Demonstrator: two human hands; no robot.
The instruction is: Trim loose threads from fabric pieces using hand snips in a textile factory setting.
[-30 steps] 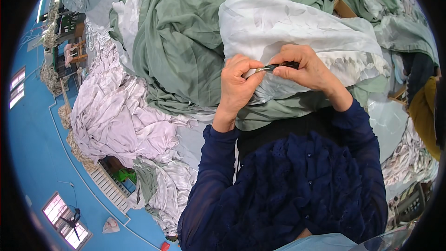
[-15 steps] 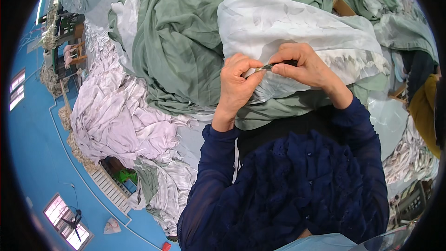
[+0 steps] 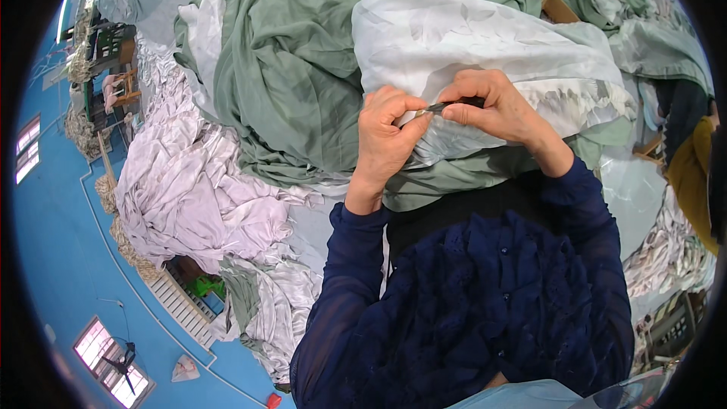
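Note:
My right hand [image 3: 494, 110] is closed round a small dark tool [image 3: 437, 107] that looks like thread snips, its narrow end pointing left. Thumb and forefinger of my left hand [image 3: 385, 135] are pinched together right at that narrow end; whether they grip its tip or a scrap of thread or cloth is too small to tell. Both hands are held above a white, faintly patterned cloth [image 3: 432, 26] with a ragged, ruffled edge. Bunched green fabric [image 3: 291, 83] lies to the left of it, and a green fold [image 3: 447, 185] runs beneath my wrists.
Pale pinkish-white cloth [image 3: 197, 189] is heaped on the left. More green cloth [image 3: 659, 53] and a brown cardboard piece [image 3: 558, 7] lie at the far right. Someone's mustard-coloured garment [image 3: 691, 182] shows at the right edge. A blue wall [image 3: 53, 235] with windows bounds the left.
Both hands stay almost still, with the small dark tool held between them. The view has shifted very slightly.

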